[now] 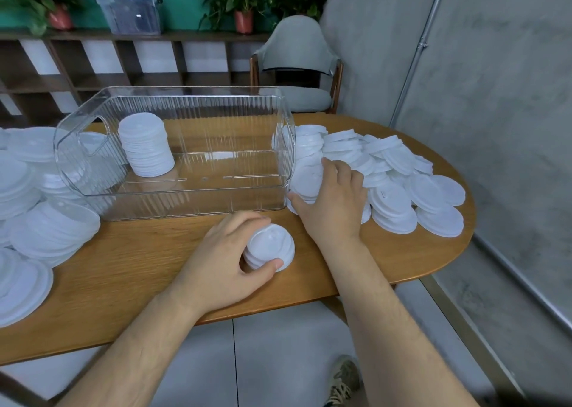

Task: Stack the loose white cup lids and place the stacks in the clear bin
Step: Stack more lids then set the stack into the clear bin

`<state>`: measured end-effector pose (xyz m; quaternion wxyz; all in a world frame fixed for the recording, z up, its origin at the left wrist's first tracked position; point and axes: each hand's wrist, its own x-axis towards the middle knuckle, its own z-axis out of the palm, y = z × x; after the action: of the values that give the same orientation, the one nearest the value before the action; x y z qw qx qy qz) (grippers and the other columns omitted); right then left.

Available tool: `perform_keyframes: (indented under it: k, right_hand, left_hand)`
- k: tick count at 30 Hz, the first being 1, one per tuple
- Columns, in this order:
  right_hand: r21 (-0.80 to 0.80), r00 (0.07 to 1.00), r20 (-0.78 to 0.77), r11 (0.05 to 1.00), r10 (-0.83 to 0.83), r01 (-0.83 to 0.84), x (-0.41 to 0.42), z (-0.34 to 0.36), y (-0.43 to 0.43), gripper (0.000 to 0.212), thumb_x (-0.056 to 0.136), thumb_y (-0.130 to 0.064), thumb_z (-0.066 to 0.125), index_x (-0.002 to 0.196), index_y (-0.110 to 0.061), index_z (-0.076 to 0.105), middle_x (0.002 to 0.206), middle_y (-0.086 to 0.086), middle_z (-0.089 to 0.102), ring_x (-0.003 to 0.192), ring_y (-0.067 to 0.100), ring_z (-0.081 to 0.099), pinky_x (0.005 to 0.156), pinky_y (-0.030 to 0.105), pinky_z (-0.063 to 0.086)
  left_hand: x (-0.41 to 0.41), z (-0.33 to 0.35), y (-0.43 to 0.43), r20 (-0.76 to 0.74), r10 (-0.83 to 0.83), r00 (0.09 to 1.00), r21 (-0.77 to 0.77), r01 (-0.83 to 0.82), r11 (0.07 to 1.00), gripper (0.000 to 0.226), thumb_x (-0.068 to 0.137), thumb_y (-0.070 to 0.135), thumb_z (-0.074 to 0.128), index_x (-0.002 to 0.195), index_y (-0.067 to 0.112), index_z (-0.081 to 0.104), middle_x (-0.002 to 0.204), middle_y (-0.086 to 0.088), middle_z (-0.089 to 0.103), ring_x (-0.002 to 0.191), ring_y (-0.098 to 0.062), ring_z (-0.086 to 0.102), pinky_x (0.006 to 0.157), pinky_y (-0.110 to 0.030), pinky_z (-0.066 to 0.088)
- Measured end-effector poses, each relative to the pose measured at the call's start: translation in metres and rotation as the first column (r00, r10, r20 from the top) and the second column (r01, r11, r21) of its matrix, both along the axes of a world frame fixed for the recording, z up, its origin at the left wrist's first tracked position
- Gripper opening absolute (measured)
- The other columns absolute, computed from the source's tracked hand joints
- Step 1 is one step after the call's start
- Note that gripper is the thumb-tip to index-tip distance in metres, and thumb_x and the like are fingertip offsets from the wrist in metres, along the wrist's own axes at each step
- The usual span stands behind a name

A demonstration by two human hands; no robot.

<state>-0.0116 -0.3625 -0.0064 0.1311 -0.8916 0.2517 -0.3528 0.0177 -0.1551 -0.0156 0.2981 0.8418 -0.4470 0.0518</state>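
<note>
Left hand [229, 252]: fingers and thumb curled round a short stack of white lids [270, 247], which stands on the wooden table [139, 270] just in front of the clear bin [198, 200]. The number of lids in it cannot be read, perhaps a few.

Right hand [334, 202]: spread wide, thumb out, fingers laid on the near edge of the right-hand heap of loose lids [402, 190], just beside the bin's right end wall.

Clear bin: upright at mid-table, holding one tall stack of lids [145, 146] in its left rear corner. A second heap of loose lids [37, 211] lies against the bin's left end. A grey chair [300, 66] stands behind the table.
</note>
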Motion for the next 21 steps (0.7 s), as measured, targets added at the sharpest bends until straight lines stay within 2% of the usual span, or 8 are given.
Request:
perform_keyframes:
  k: [4,9,14,18,21]
  right_hand:
    - [0.008,0.999,0.006,0.999,-0.039,0.039,0.009,0.0,0.001,0.082,0.073,-0.044,0.083,0.141,-0.01,0.051,0.137,0.009,0.056,0.123,0.033,0.049,0.098,0.044,0.04]
    - [0.042,0.999,0.04,0.999,-0.031,0.03,0.006,0.002,0.0,0.082,0.075,-0.047,0.077,0.142,-0.008,0.051,0.135,0.01,0.056,0.124,0.033,0.049,0.101,0.045,0.039]
    - [0.127,0.998,0.054,0.991,0.036,-0.043,-0.013,0.009,-0.001,0.085,0.075,-0.05,0.075,0.144,-0.009,0.049,0.138,0.01,0.053,0.128,0.031,0.047,0.107,0.043,0.035]
    - [0.245,0.993,0.051,0.963,0.105,-0.114,-0.035,0.018,0.0,0.084,0.075,-0.057,0.066,0.145,-0.016,0.047,0.139,0.002,0.046,0.131,0.024,0.042,0.111,0.039,0.032]
    - [0.314,0.974,0.085,0.923,0.208,-0.224,-0.051,0.022,-0.004,0.075,0.076,-0.053,0.072,0.142,-0.023,0.05,0.127,-0.009,0.041,0.128,0.016,0.044,0.106,0.031,0.037]
  left_hand:
    - [0.002,-0.001,0.0,-0.016,0.012,1.0,-0.004,-0.012,1.0,0.072,0.079,0.068,0.06,0.138,0.026,0.055,0.136,0.021,0.048,0.128,0.0,0.044,0.109,-0.023,0.033]
    - [0.002,0.0,0.002,-0.034,0.012,0.999,-0.017,-0.013,1.0,0.072,0.078,0.068,0.06,0.137,0.027,0.056,0.134,0.024,0.047,0.125,0.002,0.044,0.107,-0.02,0.032]
    - [0.004,-0.001,0.001,-0.069,0.015,0.998,-0.042,-0.018,0.999,0.074,0.076,0.066,0.064,0.137,0.025,0.056,0.132,0.022,0.047,0.124,0.001,0.045,0.106,-0.016,0.032]
    - [0.006,-0.002,0.001,-0.112,0.02,0.994,-0.047,-0.025,0.999,0.072,0.078,0.056,0.077,0.14,0.027,0.053,0.132,0.022,0.048,0.124,0.003,0.045,0.102,-0.007,0.029]
    - [0.006,0.0,0.0,-0.142,0.022,0.99,-0.038,-0.027,0.999,0.075,0.077,0.058,0.077,0.141,0.029,0.051,0.13,0.023,0.049,0.121,0.004,0.046,0.101,-0.011,0.034]
